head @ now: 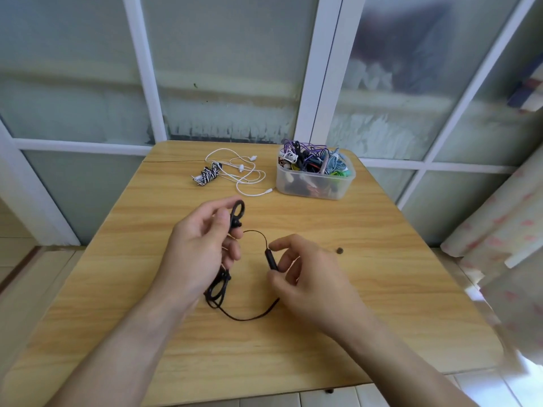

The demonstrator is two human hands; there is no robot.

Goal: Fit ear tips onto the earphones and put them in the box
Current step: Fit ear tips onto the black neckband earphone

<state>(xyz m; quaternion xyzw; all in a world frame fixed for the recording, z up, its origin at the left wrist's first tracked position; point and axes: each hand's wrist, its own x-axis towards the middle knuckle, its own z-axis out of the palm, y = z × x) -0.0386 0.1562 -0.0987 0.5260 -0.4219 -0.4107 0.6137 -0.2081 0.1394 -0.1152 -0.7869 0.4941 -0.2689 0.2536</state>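
with the black ear-hook earphone [236, 216] pinched in the left hand [197, 250] and its inline remote [271, 259] in the right hand [305, 274], the dangling cable could be snagged.

Black earphones [236, 218], white earphones [244, 171], black-and-white striped cable [207, 174], wood-grain table [352, 304]

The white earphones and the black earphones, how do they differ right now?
The white earphones lie untouched near the far edge of the table; the black earphones are held, earpiece in the left hand, inline remote in the right hand. The white cord sprawls in loose loops; much of the black cord is bunched below the left hand. The black earpiece has an ear hook; the white buds show none. Both are wired and outside the plastic box.
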